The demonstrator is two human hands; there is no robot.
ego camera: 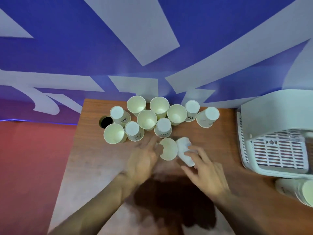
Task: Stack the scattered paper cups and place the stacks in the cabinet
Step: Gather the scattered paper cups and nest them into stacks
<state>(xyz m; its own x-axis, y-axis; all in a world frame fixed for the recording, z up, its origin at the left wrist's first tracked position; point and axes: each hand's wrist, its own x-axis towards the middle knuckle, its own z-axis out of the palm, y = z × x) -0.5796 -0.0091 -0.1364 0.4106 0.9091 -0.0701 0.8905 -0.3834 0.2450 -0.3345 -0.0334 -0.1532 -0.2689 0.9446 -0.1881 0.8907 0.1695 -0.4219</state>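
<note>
I count twelve loose cream paper cups on the brown wood-grain table (220,150). Ten stand bunched at the table's twelve o'clock edge. Five of them are mouth-up cups (147,119) and five are upside-down cups (163,127) with their flat bases showing.

Just toward six o'clock from that bunch, the person's left hand (144,160) holds the eleventh cup (169,150). Its mouth faces up, the thumb is hooked over its nine o'clock rim and the fingers run along its side, though motion blurs the grip. The right hand (205,170) has its fingers curled round the twelfth cup (183,150). That one is a white smear, tilted, and touches the eleventh at its three o'clock side.

One white plastic cabinet (271,106) with a slotted basket inside sits at the table's three o'clock. One stack of cups (294,190) lies at five o'clock, cut off by the frame edge, so its cups cannot be counted. One dark round hole (105,122) shows at the bunch's nine o'clock side, just beside a cup. A blue-and-white patterned wall (67,56) rises behind the table.
</note>
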